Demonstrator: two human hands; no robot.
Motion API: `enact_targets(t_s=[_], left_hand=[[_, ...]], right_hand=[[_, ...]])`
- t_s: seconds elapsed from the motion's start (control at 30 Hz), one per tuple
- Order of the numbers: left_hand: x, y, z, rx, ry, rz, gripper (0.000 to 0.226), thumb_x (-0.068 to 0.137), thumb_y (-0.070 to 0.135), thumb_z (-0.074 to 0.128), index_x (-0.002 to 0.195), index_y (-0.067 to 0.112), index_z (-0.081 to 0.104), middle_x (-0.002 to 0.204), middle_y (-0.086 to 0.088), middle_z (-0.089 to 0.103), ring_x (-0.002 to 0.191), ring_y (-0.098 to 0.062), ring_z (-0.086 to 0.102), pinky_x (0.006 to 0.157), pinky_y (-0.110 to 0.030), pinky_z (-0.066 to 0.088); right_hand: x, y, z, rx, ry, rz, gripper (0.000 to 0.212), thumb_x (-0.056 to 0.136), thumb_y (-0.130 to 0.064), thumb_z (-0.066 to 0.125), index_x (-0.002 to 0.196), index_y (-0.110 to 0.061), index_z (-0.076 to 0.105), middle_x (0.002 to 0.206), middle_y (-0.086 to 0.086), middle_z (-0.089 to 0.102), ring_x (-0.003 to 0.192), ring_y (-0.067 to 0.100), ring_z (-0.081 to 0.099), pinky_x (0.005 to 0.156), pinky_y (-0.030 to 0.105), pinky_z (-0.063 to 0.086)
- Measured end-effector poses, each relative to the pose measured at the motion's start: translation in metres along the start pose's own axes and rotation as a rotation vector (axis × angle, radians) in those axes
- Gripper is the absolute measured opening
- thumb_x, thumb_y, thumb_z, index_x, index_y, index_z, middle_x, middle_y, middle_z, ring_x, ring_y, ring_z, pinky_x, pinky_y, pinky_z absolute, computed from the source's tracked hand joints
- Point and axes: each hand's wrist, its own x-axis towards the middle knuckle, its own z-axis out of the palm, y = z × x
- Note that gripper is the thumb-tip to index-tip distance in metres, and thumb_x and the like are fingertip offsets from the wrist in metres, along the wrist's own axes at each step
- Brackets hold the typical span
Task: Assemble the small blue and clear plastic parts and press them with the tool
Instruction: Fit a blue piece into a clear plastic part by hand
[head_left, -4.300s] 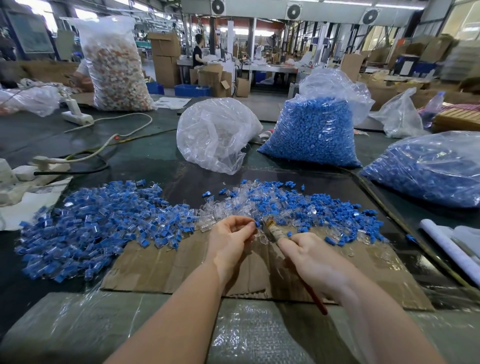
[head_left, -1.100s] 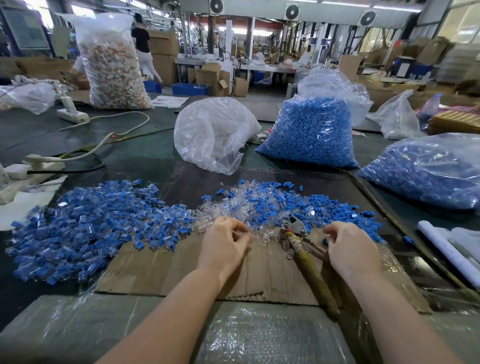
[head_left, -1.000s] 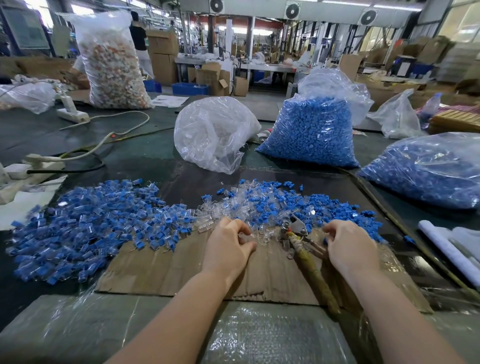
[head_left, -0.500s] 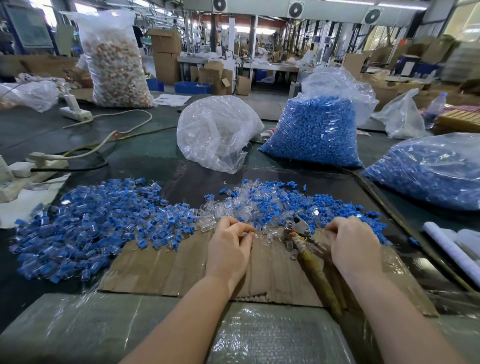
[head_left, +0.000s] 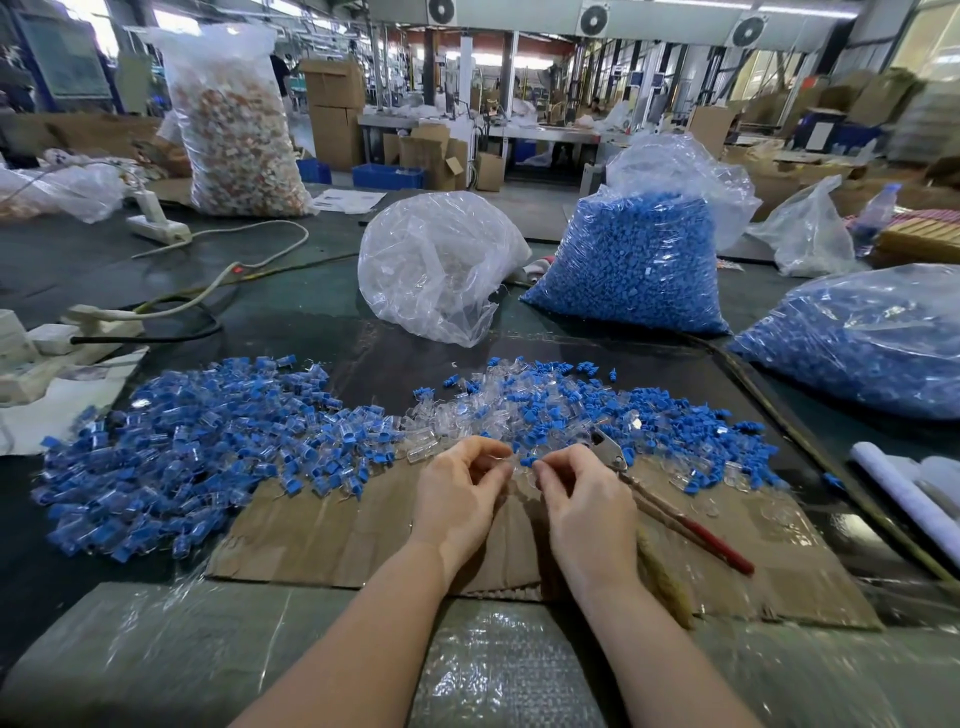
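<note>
Cardboard sheet bears pliers beside right hand.

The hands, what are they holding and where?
Left hand pinches a clear part; right hand pinches a blue part, both by fingertips.

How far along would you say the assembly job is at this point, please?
Done: a heap of joined blue-and-clear pieces. In hand: left hand and right hand pinch small parts together; the red-handled pliers lie unused. Left: the loose mixed pile and the full bag of blue parts.
</note>
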Motion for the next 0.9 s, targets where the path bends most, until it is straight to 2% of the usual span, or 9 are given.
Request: enact_targets(t_s=[0.13, 0.23, 0.47, 0.53, 0.63, 0.7, 0.8, 0.9], left_hand=[[-0.0024, 0.0026, -0.0014, -0.030, -0.025, -0.016, 0.014, 0.086, 0.006, 0.063, 0.086, 0.020, 0.064, 0.079, -0.006, 0.066, 0.072, -0.014, 0.061, 0.072, -0.029, 0.054], [-0.0045, 0.0048, -0.0017, -0.063, -0.032, -0.024, 0.014, 0.086, 0.003, 0.062, 0.086, 0.017, 0.064, 0.080, -0.010, 0.066, 0.071, -0.015, 0.061, 0.073, -0.031, 0.055], [-0.0063, 0.0060, -0.0020, -0.096, -0.044, -0.040, 0.013, 0.085, -0.002, 0.062, 0.087, 0.011, 0.064, 0.077, -0.009, 0.066, 0.068, -0.013, 0.061, 0.072, -0.031, 0.056], [-0.0071, 0.0057, -0.0029, -0.085, -0.064, -0.030, 0.013, 0.085, -0.001, 0.062, 0.087, 0.012, 0.065, 0.079, -0.008, 0.066, 0.067, -0.008, 0.061, 0.069, -0.024, 0.056], [-0.0067, 0.0053, -0.0037, -0.026, -0.098, -0.003, 0.015, 0.084, 0.001, 0.064, 0.084, 0.016, 0.065, 0.076, 0.001, 0.065, 0.062, 0.006, 0.058, 0.060, -0.009, 0.047], [-0.0061, 0.0047, -0.0036, -0.013, -0.103, -0.002, 0.016, 0.084, 0.002, 0.064, 0.084, 0.017, 0.065, 0.076, 0.002, 0.065, 0.064, 0.004, 0.058, 0.060, -0.008, 0.045], [-0.0055, 0.0040, -0.0036, -0.047, -0.085, -0.022, 0.013, 0.086, 0.003, 0.062, 0.087, 0.016, 0.066, 0.079, -0.001, 0.066, 0.072, -0.009, 0.062, 0.065, -0.014, 0.051], [-0.0051, 0.0026, -0.0041, -0.031, -0.080, -0.024, 0.014, 0.087, 0.005, 0.061, 0.088, 0.018, 0.066, 0.082, -0.002, 0.068, 0.077, -0.012, 0.063, 0.070, -0.019, 0.053]], right_hand=[[-0.0054, 0.0039, 0.0041, 0.013, -0.001, -0.031, 0.009, 0.090, -0.022, 0.059, 0.084, -0.016, 0.062, 0.079, -0.004, 0.064, 0.077, 0.015, 0.058, 0.072, 0.031, 0.045], [-0.0073, 0.0042, 0.0033, -0.008, -0.024, -0.041, 0.011, 0.091, -0.024, 0.058, 0.085, -0.015, 0.061, 0.080, -0.003, 0.064, 0.078, 0.016, 0.057, 0.073, 0.034, 0.044], [-0.0085, 0.0051, 0.0033, -0.087, -0.077, -0.041, 0.015, 0.091, -0.028, 0.056, 0.078, -0.020, 0.054, 0.075, -0.004, 0.061, 0.072, 0.015, 0.053, 0.063, 0.026, 0.034], [-0.0085, 0.0056, 0.0036, -0.102, -0.085, -0.040, 0.016, 0.091, -0.028, 0.055, 0.078, -0.020, 0.053, 0.076, -0.003, 0.062, 0.074, 0.017, 0.056, 0.065, 0.028, 0.035], [-0.0080, 0.0064, 0.0042, -0.128, -0.105, -0.040, 0.017, 0.092, -0.030, 0.054, 0.080, -0.017, 0.055, 0.080, 0.000, 0.064, 0.077, 0.019, 0.058, 0.067, 0.029, 0.035], [-0.0076, 0.0074, 0.0048, -0.139, -0.111, -0.049, 0.018, 0.092, -0.031, 0.054, 0.083, -0.016, 0.058, 0.082, 0.000, 0.066, 0.079, 0.020, 0.059, 0.067, 0.028, 0.034], [-0.0077, 0.0076, 0.0045, -0.115, -0.099, -0.064, 0.019, 0.092, -0.032, 0.056, 0.087, -0.016, 0.063, 0.085, -0.001, 0.067, 0.082, 0.019, 0.059, 0.069, 0.028, 0.037], [-0.0090, 0.0066, 0.0038, -0.066, -0.071, -0.110, 0.014, 0.090, -0.030, 0.060, 0.094, -0.017, 0.064, 0.089, -0.005, 0.066, 0.083, 0.012, 0.058, 0.073, 0.023, 0.042]])
